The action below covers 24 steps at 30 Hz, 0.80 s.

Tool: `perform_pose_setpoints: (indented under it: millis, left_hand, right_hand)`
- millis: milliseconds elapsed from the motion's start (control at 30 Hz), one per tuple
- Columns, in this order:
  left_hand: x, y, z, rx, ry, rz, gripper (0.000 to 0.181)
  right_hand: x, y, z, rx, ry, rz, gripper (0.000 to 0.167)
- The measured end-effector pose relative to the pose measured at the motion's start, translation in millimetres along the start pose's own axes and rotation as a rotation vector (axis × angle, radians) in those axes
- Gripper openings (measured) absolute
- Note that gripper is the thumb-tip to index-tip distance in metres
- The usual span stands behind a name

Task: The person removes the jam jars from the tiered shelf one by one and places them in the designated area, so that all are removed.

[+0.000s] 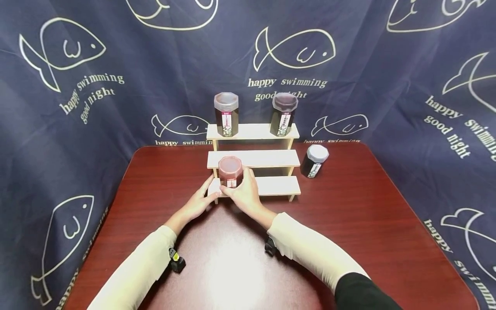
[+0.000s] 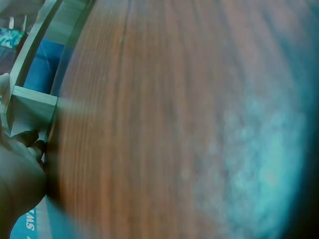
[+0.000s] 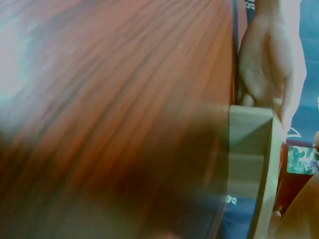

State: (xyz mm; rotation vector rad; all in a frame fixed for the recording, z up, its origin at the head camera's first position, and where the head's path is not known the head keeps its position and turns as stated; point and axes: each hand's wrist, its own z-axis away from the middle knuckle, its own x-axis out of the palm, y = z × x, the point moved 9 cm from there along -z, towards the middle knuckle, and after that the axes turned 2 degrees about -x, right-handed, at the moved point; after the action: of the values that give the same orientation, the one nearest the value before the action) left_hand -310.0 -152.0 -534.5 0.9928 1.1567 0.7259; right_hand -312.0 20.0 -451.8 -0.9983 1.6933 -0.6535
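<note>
Two hands at tiered stand, right one gripping a pink-lidded jar

Bottom edge of head view: white left sleeve [image 1: 133,269], white right sleeve [image 1: 314,249] with black cloth [image 1: 360,292] over its upper part. Small black device [image 1: 177,262] at left wrist, another at right. Below the hands, glossy red-brown table [image 1: 348,224], bright glare at bottom centre.

Left hand [image 1: 196,204], left of centre: holds left end of the bottom step, thumb on the front side, fingers round the end. Right hand [image 1: 246,194], centre: fingers curled round right side of the pink-lidded jar [image 1: 230,165], thumb across its front. Jar is upright at left end of the bottom step [image 1: 276,186], centre of frame; its base is hidden, so can't tell if it fully rests there.

Pale wooden stand [image 1: 271,158], three steps, upper centre. White-lidded jar [image 1: 317,153] on table just right of it. Top step: clear-lidded jar [image 1: 226,102] at left, dark-lidded jar [image 1: 285,102] at right, both upright, labels forward.

Behind everything, dark blue curtain [image 1: 360,92] with white fish outlines and "happy swimming good night" lettering.

Wrist views: mostly blurred tabletop, stand at the side edge.
</note>
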Motion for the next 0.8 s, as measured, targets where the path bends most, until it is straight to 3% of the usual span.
perform_pose_setpoints:
  millis: [433,800]
  left_hand:
    - [0.3,-4.7,-1.6,-0.019,0.003,-0.008,0.074]
    - [-0.8,-3.8,-2.6,-0.018,0.005,-0.021,0.076]
  right_hand:
    - [-67.0,18.7,-0.2,-0.002,0.003,-0.027,0.078]
    - [-136.2,37.0,-3.0,-0.019,0.053,0.054,0.083]
